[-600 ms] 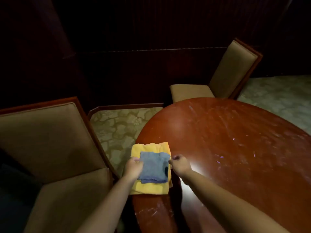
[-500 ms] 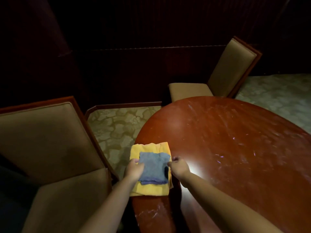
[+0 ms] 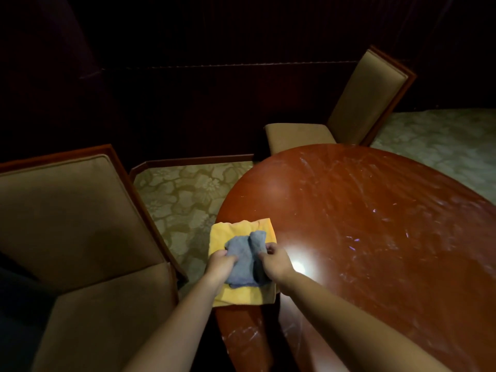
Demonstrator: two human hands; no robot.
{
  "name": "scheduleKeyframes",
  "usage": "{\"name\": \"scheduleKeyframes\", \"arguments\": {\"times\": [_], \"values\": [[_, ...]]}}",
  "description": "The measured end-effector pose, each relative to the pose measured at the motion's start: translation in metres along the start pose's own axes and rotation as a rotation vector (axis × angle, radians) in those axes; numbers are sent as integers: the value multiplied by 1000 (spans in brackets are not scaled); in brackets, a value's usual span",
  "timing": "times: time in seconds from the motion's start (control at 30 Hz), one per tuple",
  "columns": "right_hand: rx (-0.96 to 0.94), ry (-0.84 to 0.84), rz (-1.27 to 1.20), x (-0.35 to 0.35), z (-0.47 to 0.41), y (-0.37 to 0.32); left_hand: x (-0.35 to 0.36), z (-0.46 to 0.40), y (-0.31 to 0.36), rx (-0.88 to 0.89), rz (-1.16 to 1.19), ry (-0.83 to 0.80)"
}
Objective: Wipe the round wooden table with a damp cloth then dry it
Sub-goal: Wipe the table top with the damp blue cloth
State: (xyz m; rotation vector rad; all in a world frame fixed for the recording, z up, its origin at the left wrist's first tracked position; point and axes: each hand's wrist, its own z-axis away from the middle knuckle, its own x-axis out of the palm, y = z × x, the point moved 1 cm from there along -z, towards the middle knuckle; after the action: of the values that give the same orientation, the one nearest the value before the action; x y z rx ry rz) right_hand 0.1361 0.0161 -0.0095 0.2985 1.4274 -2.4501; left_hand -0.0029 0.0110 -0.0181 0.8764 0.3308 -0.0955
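Now bunched up, the blue cloth (image 3: 245, 260) sits on the yellow cloth (image 3: 241, 294), pinched between left hand (image 3: 220, 264) and right hand (image 3: 275, 261) fingers.

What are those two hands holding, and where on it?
Both hold the blue cloth lying on the yellow cloth: left hand pinches its left edge, right hand its right edge.

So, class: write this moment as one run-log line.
stage: picking up cloth | left hand: grips blue cloth | right hand: pinches blue cloth | yellow cloth: under it, at table edge
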Motion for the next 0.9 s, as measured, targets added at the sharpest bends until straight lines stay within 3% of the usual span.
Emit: {"name": "scheduleKeyframes", "arguments": {"times": [0.27,0.5,0.6,0.73,0.9], "values": [[-21,-97,-364,-9,34,-35,2,29,6,-38,431,6],[10,-220,-581,-27,70,-44,12,62,6,-170,777,-235],[-27,-171,-513,-45,83,-33,21,85,5,-67,752,-210],[-84,-90,-380,-68,103,-7,34,115,-9,207,595,72],[-137,-43,-174,-72,113,39,49,143,-36,367,315,216]]}}
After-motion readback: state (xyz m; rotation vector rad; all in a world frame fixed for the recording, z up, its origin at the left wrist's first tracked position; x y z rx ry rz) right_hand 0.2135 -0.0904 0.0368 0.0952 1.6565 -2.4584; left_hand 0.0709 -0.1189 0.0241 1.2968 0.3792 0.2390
